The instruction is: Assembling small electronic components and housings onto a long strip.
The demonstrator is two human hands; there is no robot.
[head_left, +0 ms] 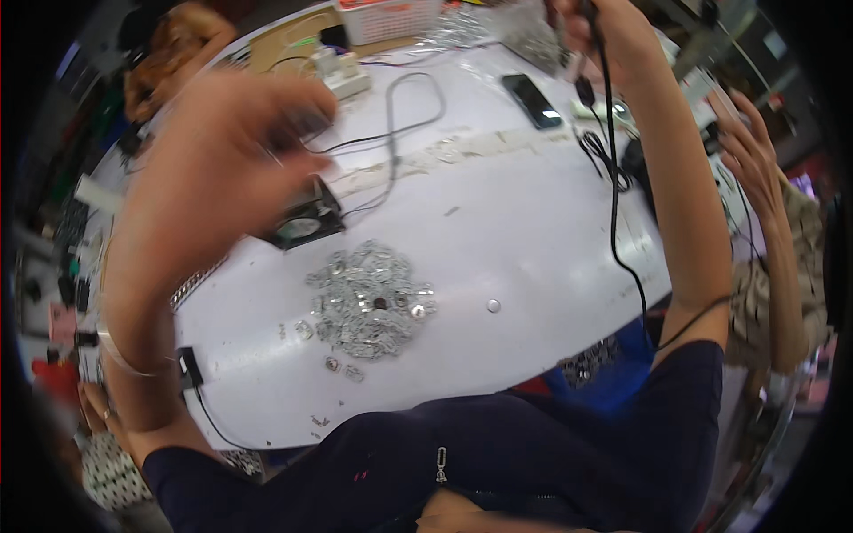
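Note:
My left hand (222, 147) is raised over the left part of the white table (533, 213), smeared by motion. Its fingers curve toward a dark blurred spot, and I cannot make out whether they hold anything. A small black fan-like box (308, 220) lies just below it. At the upper right, partly cut off by the picture's edge, my right hand (622, 40) has its fingers curled round a black cable (613, 204), which hangs down along my forearm. A heap of small silvery metal pieces (369, 306) lies in front of me, with one round silvery piece (493, 306) apart from it.
A phone (531, 100), a coiled black cord (604, 160), a white power strip (342, 80) and a white basket (391, 19) stand toward the back. A blue container (604, 377) sits below the table's near right edge. Co-workers are at both sides; one's hand (746, 138) is close on the right.

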